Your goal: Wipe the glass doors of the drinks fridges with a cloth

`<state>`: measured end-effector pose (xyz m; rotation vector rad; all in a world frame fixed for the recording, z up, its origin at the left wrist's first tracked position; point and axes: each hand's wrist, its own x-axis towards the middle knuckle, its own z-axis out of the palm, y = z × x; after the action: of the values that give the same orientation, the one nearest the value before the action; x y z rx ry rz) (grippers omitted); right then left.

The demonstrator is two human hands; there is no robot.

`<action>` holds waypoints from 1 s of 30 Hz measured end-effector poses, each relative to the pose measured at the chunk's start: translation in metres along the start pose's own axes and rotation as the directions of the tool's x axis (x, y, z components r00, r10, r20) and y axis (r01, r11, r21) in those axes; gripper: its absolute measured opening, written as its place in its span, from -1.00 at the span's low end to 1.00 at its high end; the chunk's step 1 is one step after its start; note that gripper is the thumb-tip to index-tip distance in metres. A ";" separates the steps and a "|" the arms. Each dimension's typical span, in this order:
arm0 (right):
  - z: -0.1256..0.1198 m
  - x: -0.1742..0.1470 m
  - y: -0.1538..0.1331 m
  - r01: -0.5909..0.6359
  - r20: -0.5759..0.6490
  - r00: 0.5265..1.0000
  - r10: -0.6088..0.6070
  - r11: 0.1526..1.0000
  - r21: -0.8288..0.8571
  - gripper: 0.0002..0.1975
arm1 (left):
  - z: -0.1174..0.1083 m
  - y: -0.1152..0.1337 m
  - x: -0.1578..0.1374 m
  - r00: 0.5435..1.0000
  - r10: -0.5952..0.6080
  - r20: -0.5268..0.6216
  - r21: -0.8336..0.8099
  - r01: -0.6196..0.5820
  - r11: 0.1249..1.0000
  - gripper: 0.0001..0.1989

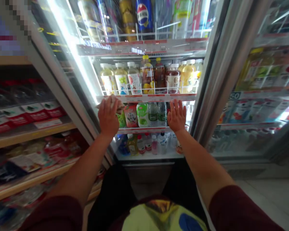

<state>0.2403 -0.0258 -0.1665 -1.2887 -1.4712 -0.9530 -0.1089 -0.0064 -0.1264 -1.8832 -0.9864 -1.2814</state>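
My left hand (108,117) is closed around a crumpled, light brownish cloth (115,102) at the left end of a shelf's red and white price strip (144,98). Toward the strip's right end, my right hand (177,116) is stretched out with fingers apart and nothing in it. Whether its palm touches a surface, I cannot tell. Behind and between the hands stand drinks: a green-and-white carton (142,115), a red pack (130,116) and clear bottles with green labels (162,114). Juice and tea bottles (135,78) fill the shelf above.
A lit drinks cooler surrounds both hands, with a metal frame (213,64) at the right. Wooden shelves (33,133) with packaged bottles stand at the left. Another cooler section (260,96) lies to the right. Low bottles (148,144) stand on the bottom shelf.
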 end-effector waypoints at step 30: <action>-0.003 0.001 -0.001 -0.003 0.027 1.000 0.003 1.000 -0.013 -0.46 | 0.008 0.026 -0.021 0.993 0.055 0.103 -0.033 -0.052 0.998 -0.41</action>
<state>0.2394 -0.0286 -0.1652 -1.3176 -1.4855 -0.9480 -0.0880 -0.0180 -0.1509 -2.0031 -0.9668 -1.1837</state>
